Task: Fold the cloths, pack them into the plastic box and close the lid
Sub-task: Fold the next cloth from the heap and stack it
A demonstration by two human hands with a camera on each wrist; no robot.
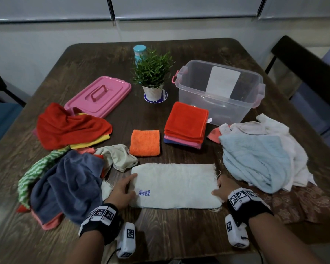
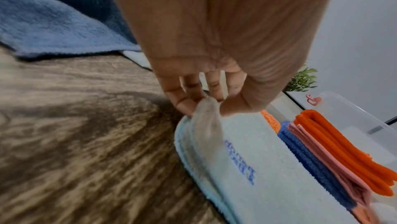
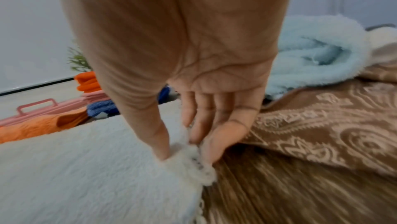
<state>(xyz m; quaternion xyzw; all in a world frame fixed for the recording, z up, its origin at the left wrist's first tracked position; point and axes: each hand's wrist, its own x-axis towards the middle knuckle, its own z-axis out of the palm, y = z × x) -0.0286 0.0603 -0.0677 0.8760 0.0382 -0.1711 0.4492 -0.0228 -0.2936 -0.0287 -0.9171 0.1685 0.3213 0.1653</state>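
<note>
White terry, the towel (image 1: pixel 174 185) lay folded flat on the table (image 1: pixel 179 235) at the near edge, between my two hands. Going from the left: a loose heap topped by a grey cloth (image 1: pixel 69 185) sat just beside my left hand (image 1: pixel 122 191). That hand pinched the towel's left edge, thumb on top near the blue stitched lettering; the wrist view showed fingertips (image 2: pixel 184 107) closed narrowly on a lifted bit of the edge. Behind the towel lay an orange cloth (image 1: pixel 145 142), folded, and beside it a folded stack (image 1: pixel 186 123) with a red piece on top. My right hand (image 1: pixel 222 187) held the frayed right edge, thumb pressed on the upper face and fingers (image 3: pixel 212 142) under it, a narrow pinch. Right of that hand a pale blue towel (image 1: pixel 255 161) lay crumpled on a white heap. Farther back stood the clear box (image 1: pixel 220 92), open, touching the stack, and the pink lid (image 1: pixel 99 96) lay well apart at far left.
</note>
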